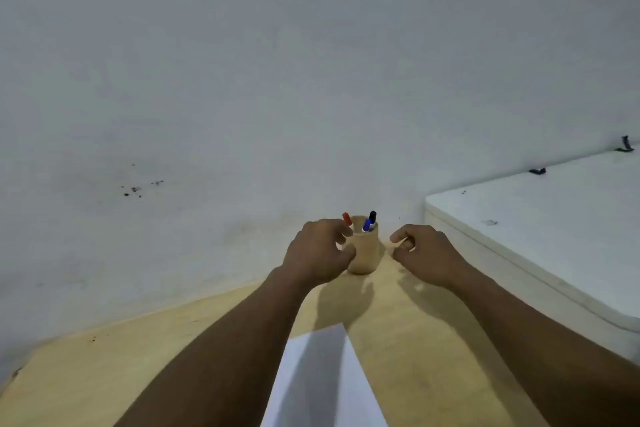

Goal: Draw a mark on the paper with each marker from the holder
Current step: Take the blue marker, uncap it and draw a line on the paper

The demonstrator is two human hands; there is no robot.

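Observation:
A tan cylindrical holder [364, 253] stands on the wooden table near the wall. Three capped markers stick out of it: a red marker [346, 218] at the left, a blue marker [366, 225] in the middle and a black marker [372, 217] at the right. My left hand [317, 250] curls against the holder's left side, thumb and fingers touching it, and partly hides the red marker's barrel. My right hand [424, 255] hovers just right of the holder, fingers loosely bent, holding nothing. A white sheet of paper [322, 381] lies between my forearms at the near edge, blank where visible.
The wooden table [121, 367] meets a white wall [242, 97] just behind the holder. A white box-like unit [554, 236] rises along the table's right side, close to my right forearm.

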